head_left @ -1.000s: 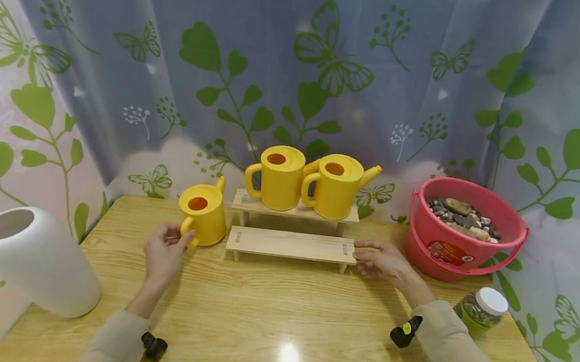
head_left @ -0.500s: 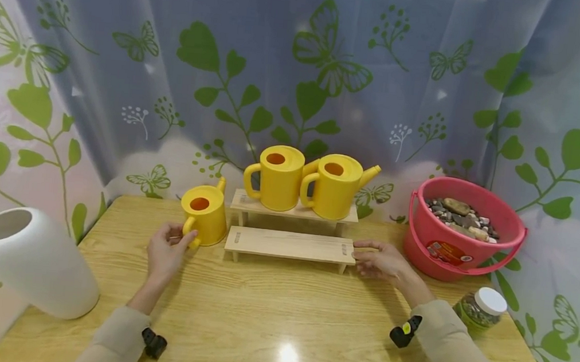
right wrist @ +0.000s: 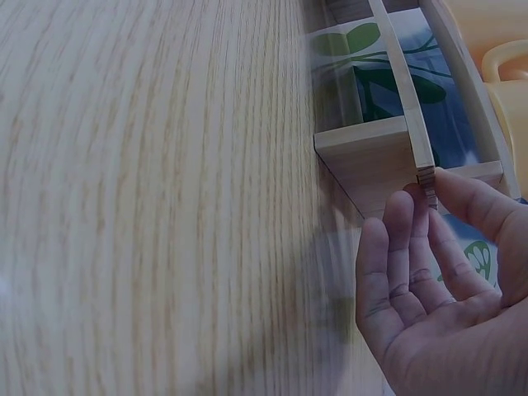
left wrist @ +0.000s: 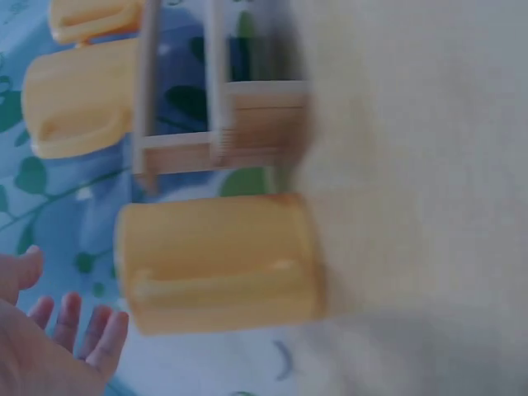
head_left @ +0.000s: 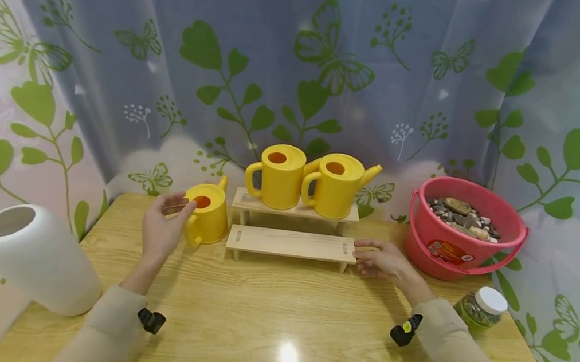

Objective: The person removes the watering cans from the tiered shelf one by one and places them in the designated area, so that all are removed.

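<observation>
A yellow watering can [head_left: 209,217] stands on the table left of a two-step wooden stand [head_left: 289,244]. My left hand [head_left: 164,224] hovers beside that can's top, its fingers apart. In the left wrist view the left hand [left wrist: 58,338] is clear of the can [left wrist: 219,264], whose handle faces the camera. My right hand [head_left: 381,261] pinches the right end of the stand's lower step; the right wrist view shows its thumb and fingers [right wrist: 398,223] at the board's end. On the upper step sit two more yellow watering cans, one left [head_left: 282,177] and one right [head_left: 338,186].
A pink bucket [head_left: 459,253] of stones stands at the back right, with a white-lidded jar [head_left: 483,310] in front of it. The tall white vase [head_left: 39,262] is at the left edge of the table [head_left: 257,316]. A patterned curtain [head_left: 261,40] hangs behind.
My left hand has let go of the left can's handle and moved up toward its top. The right hand stays at the stand's end.
</observation>
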The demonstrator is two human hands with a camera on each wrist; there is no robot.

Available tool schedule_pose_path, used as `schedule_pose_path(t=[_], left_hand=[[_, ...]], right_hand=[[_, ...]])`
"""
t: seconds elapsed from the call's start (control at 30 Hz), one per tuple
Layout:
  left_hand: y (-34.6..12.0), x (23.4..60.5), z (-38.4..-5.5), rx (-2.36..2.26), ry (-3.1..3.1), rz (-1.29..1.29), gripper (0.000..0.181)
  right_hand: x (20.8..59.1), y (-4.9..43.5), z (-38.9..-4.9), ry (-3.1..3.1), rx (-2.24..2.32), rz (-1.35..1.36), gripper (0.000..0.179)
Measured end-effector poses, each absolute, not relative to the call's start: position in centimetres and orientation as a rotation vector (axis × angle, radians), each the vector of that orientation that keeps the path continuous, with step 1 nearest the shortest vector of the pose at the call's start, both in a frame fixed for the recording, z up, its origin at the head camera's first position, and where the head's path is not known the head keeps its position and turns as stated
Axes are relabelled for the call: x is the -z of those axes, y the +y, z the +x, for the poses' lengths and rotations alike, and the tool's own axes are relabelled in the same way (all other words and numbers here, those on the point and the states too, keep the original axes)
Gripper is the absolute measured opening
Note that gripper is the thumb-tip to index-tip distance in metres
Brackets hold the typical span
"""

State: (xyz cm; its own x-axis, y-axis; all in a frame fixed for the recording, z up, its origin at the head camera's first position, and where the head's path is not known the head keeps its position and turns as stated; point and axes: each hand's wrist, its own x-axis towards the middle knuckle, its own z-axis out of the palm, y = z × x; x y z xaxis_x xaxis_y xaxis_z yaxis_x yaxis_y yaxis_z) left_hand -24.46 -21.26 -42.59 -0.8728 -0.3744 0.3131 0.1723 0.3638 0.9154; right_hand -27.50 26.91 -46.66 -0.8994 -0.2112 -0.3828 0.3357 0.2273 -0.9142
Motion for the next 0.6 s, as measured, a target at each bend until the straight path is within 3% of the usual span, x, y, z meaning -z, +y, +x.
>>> schedule_pose_path(t=[0.27, 0.6], left_hand=[[-19.6, 38.1, -26.5, 1.570, -2.209, -0.023, 0.039], [-17.0, 36.9, -29.8, 1.621, -2.359, -0.252, 0.043]], right_hand=[[46.5, 26.8, -27.5, 2.076, 1.715, 0.111, 0.056], [46.6, 26.8, -27.5, 2.079, 1.709, 0.118, 0.058]])
